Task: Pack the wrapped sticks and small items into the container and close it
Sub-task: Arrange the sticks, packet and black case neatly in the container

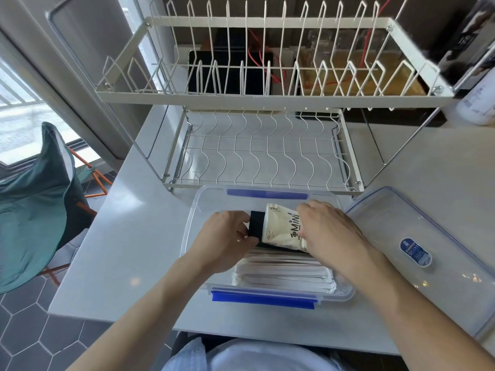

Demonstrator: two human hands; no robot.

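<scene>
The container (191,228), a clear box with blue clips on its near and far rims, sits low in the middle of the frame on the pale table (128,236), with its long sides running left to right, and both hands are down inside it. Its lid (401,236) lies flat just to the right, close by but off the box, so closing is not yet started. Behind the box, filling the upper half of the frame, stands a white wire rack (267,97) whose lower shelf comes close to the far rim; that side has little room, while the near edge of the table and the left side are open. Along the near wall of the box lies a stack of wrapped sticks (284,271), their length running left to right like the box. Beyond them, toward the far wall, the left hand (227,236) pinches a small black item (255,227) by its left end, and the right hand (329,231) presses down on a white packet (281,228) that overlaps the black item's right part. Both items lie between the two hands, so either hand reaches them; the right is nearer the lid. Free space seems to remain along the far wall.
</scene>
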